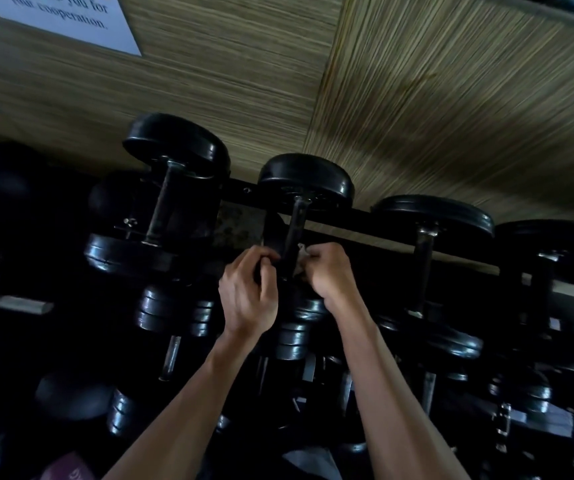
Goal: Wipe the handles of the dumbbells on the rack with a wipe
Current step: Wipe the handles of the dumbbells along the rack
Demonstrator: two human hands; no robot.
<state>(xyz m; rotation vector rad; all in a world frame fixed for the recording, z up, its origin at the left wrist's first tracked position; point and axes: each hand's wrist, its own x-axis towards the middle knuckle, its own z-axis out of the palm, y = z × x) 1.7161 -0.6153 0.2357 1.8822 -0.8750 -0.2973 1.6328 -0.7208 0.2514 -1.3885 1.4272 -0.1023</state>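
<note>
White wipe [300,260], bunched in my right hand [330,271], curled against the handle [294,230]; handle runs away from me. Left hand [249,292] grips the near end, on the rack [382,227].

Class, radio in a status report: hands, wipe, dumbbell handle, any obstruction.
Left hand gripping the near end of the dumbbell. Right hand pinching white wipe against its handle. Nothing visibly blocking.

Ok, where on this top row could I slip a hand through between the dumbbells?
The widest gap lies between the left dumbbell and the middle dumbbell, above the left hand. Right of the right hand, toward the next handle, is open too. The lower rows are crowded.
</note>
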